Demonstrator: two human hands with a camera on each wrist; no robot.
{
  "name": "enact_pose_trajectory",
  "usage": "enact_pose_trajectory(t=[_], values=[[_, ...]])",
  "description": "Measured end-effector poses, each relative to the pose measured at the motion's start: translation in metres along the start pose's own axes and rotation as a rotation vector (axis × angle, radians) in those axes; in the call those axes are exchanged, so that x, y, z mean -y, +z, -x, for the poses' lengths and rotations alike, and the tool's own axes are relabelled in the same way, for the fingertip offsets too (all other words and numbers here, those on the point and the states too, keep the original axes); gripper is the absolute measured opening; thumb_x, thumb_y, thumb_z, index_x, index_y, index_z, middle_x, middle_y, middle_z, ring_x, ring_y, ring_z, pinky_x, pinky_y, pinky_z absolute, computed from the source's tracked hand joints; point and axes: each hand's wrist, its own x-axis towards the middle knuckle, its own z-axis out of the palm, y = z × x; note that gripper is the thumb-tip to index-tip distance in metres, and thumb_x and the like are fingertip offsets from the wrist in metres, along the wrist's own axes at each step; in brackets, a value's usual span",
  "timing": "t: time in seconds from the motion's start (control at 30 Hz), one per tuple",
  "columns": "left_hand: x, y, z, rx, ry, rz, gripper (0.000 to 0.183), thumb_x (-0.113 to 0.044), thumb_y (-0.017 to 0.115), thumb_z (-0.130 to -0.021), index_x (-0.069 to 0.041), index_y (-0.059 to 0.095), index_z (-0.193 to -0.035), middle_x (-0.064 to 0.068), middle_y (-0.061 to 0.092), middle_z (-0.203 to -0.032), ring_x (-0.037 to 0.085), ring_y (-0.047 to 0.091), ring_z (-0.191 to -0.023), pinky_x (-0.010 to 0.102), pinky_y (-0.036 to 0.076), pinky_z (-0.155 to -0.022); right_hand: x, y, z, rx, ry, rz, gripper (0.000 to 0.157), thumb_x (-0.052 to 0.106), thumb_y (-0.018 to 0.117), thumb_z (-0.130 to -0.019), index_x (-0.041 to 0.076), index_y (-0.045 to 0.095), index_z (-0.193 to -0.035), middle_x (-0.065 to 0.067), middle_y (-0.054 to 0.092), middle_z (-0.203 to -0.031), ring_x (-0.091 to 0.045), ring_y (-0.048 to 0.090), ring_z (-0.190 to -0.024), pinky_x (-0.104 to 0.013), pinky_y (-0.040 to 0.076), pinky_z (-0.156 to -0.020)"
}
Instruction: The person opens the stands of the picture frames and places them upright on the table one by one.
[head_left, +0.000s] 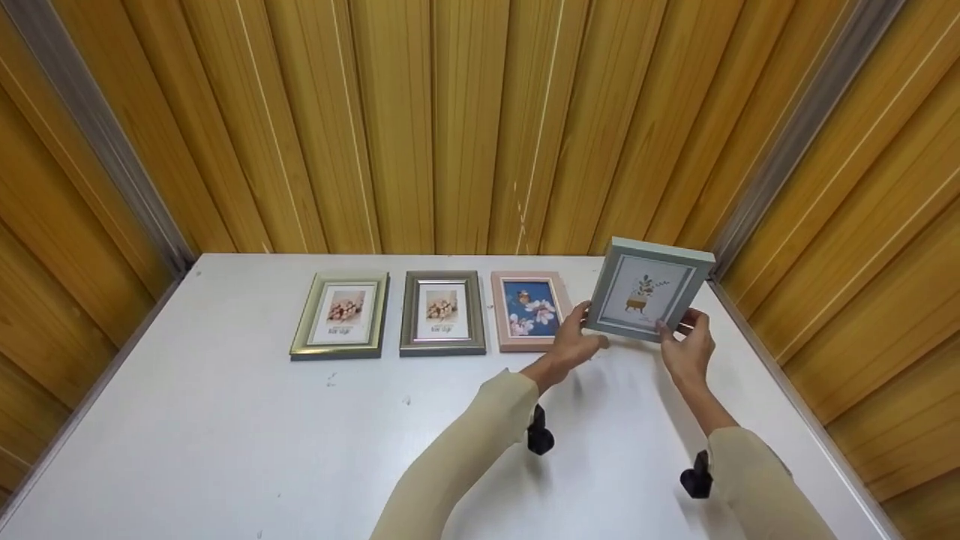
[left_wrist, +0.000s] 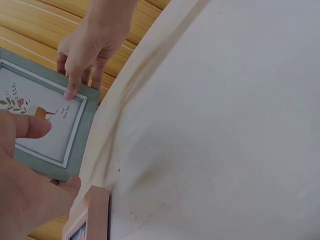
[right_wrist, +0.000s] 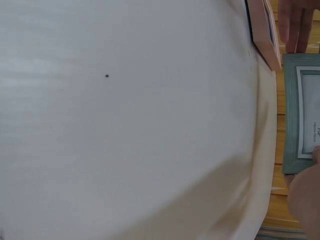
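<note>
A grey-green picture frame with a plant-pot print is held up, tilted, over the right back of the white table. My right hand grips its lower right corner, thumb on the front and fingers behind. At the lower left edge, my left hand touches the frame with its fingers extended; its thumb stands off the frame's border. In the left wrist view that thumb overlaps the print. Just left of the held frame, a pink picture frame with a blue flower print lies face up, partly behind my left hand.
Further left on the white table lie a grey-brown picture frame and a gold-green picture frame, both face up in a row with the pink one. Wood-patterned panels rise behind the table and along both sides.
</note>
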Motion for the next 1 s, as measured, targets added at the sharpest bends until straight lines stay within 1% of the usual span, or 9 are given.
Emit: enact_pose_trajectory(t=[0.03, 0.1, 0.27, 0.37, 0.53, 0.7, 0.83, 0.93, 1.0], values=[[0.001, 0.001, 0.000, 0.004, -0.005, 0.002, 0.076, -0.002, 0.068, -0.082, -0.010, 0.041, -0.153, 0.013, 0.051, -0.152, 0.030, 0.047, -0.143, 0.046, 0.042, -0.117, -0.001, -0.001, 0.000, 0.000, 0.009, 0.007, 0.046, 0.003, 0.063, -0.096, -0.013, 0.042, -0.135, -0.030, 0.057, -0.127, -0.041, 0.061, -0.114, -0.016, 0.045, -0.085], [0.004, 0.003, 0.001, 0.014, -0.022, 0.003, 0.073, -0.004, 0.068, -0.082, -0.008, 0.043, -0.150, 0.013, 0.051, -0.153, 0.030, 0.046, -0.144, 0.047, 0.039, -0.119, -0.003, -0.003, 0.000, 0.010, 0.029, 0.023, 0.047, 0.003, 0.062, -0.096, -0.013, 0.042, -0.135, -0.030, 0.057, -0.127, -0.042, 0.061, -0.114, -0.019, 0.044, -0.086], [0.011, 0.007, 0.004, 0.061, -0.058, -0.051, 0.070, -0.008, 0.069, -0.084, -0.009, 0.046, -0.150, 0.013, 0.052, -0.153, 0.030, 0.044, -0.146, 0.049, 0.034, -0.122, -0.009, -0.010, 0.001, 0.056, 0.077, 0.069, 0.048, 0.002, 0.062, -0.096, -0.014, 0.040, -0.136, -0.033, 0.056, -0.128, -0.046, 0.061, -0.115, 0.000, 0.034, -0.070], [0.015, 0.009, 0.006, 0.092, -0.077, -0.110, 0.073, -0.010, 0.069, -0.085, -0.010, 0.044, -0.153, 0.012, 0.050, -0.155, 0.030, 0.042, -0.148, 0.048, 0.033, -0.123, -0.013, -0.014, 0.003, 0.094, 0.100, 0.091, 0.051, 0.002, 0.062, -0.096, -0.016, 0.039, -0.137, -0.035, 0.054, -0.129, -0.049, 0.060, -0.117, 0.003, 0.032, -0.067], [0.018, 0.013, 0.010, 0.133, -0.087, -0.180, 0.076, -0.012, 0.069, -0.087, -0.012, 0.039, -0.157, 0.010, 0.046, -0.159, 0.030, 0.039, -0.150, 0.048, 0.031, -0.124, -0.018, -0.018, 0.007, 0.138, 0.167, 0.111, 0.054, 0.005, 0.061, -0.098, -0.014, 0.037, -0.142, -0.035, 0.052, -0.135, -0.046, 0.056, -0.123, 0.000, 0.034, -0.068], [0.018, 0.016, 0.011, 0.134, -0.077, -0.172, 0.076, -0.010, 0.069, -0.085, -0.012, 0.041, -0.155, 0.011, 0.049, -0.157, 0.029, 0.043, -0.147, 0.047, 0.034, -0.122, -0.014, -0.018, 0.009, 0.135, 0.244, 0.107, 0.055, 0.007, 0.062, -0.098, -0.009, 0.037, -0.145, -0.033, 0.053, -0.134, -0.044, 0.056, -0.124, -0.003, 0.036, -0.064], [0.017, 0.013, 0.011, 0.145, -0.084, -0.187, 0.078, -0.012, 0.069, -0.086, -0.012, 0.037, -0.157, 0.011, 0.043, -0.161, 0.029, 0.039, -0.149, 0.047, 0.031, -0.124, -0.009, -0.016, 0.008, 0.141, 0.259, 0.119, 0.055, 0.010, 0.062, -0.098, -0.007, 0.039, -0.146, -0.033, 0.055, -0.132, -0.043, 0.057, -0.122, -0.005, 0.037, -0.062], [0.017, 0.010, 0.011, 0.175, -0.087, -0.197, 0.084, -0.013, 0.069, -0.087, -0.013, 0.029, -0.161, 0.009, 0.031, -0.168, 0.027, 0.028, -0.155, 0.046, 0.025, -0.127, -0.007, -0.015, 0.006, 0.153, 0.246, 0.140, 0.055, 0.010, 0.061, -0.099, -0.008, 0.039, -0.146, -0.033, 0.056, -0.133, -0.043, 0.058, -0.122, -0.009, 0.042, -0.068], [0.017, 0.008, 0.012, 0.186, -0.092, -0.205, 0.087, -0.014, 0.069, -0.088, -0.013, 0.025, -0.163, 0.008, 0.023, -0.171, 0.025, 0.022, -0.158, 0.045, 0.021, -0.129, -0.005, -0.015, 0.006, 0.164, 0.233, 0.160, 0.054, 0.009, 0.059, -0.098, -0.010, 0.040, -0.145, -0.034, 0.056, -0.133, -0.044, 0.058, -0.123, -0.019, 0.049, -0.078]])
